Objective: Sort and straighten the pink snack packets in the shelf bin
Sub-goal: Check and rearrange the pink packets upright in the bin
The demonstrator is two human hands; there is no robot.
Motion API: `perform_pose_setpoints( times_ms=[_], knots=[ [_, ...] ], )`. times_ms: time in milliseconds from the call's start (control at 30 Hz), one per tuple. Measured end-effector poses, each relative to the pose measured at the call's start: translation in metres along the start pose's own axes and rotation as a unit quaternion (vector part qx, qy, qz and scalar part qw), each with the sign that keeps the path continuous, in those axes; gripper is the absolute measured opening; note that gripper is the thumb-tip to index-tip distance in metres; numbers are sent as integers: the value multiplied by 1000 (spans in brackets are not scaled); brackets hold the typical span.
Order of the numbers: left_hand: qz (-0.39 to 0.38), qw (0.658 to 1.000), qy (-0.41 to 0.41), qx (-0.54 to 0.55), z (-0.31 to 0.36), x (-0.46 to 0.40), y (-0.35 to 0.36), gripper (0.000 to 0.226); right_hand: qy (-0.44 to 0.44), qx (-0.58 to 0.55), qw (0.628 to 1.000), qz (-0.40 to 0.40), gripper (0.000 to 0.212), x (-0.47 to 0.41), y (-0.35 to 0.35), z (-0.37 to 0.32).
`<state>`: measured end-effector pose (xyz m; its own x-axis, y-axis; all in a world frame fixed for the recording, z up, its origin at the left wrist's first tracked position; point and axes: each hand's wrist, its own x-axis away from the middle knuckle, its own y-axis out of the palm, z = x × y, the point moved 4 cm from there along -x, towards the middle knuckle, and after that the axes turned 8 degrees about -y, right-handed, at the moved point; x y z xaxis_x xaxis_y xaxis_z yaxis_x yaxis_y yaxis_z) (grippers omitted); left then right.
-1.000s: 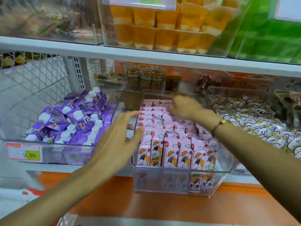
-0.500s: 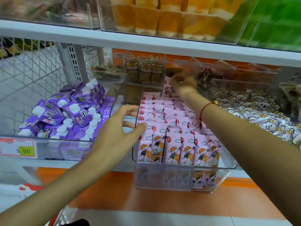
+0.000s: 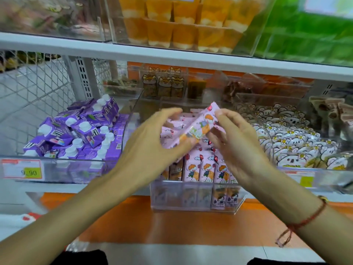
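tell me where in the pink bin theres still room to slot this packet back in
Bare room shows at the back of the clear bin, between its rear wall and the last pink packets, partly hidden by the held packet. The front row stands tightly packed. An empty strip also lies beside the purple cartons, next door.

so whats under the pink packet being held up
Under the lifted pink packet, held by both hands, the clear bin shows upright pink packets at the front. The hands and packet cover the middle rows.
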<state>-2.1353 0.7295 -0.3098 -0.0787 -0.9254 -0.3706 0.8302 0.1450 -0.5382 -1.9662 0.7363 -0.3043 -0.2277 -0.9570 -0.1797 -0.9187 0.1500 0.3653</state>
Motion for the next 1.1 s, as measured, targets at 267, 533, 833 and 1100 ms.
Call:
perform_pose_setpoints(
  times_ms=[267,533,833,1100],
  knots=[
    [-25,1000,4,1,10,4,8,34,43,-35,998,-27,15,3,-9,-1],
    [-1,1000,4,18,13,9,11,25,37,24,986,-164,25,9,1,-1],
    [15,999,40,-2,13,3,9,36,-21,100,979,-175,47,8,-4,-3],
    [8,998,46,52,10,3,12,37,-199,168,953,-151,25,15,-6,-13]
  ],
)
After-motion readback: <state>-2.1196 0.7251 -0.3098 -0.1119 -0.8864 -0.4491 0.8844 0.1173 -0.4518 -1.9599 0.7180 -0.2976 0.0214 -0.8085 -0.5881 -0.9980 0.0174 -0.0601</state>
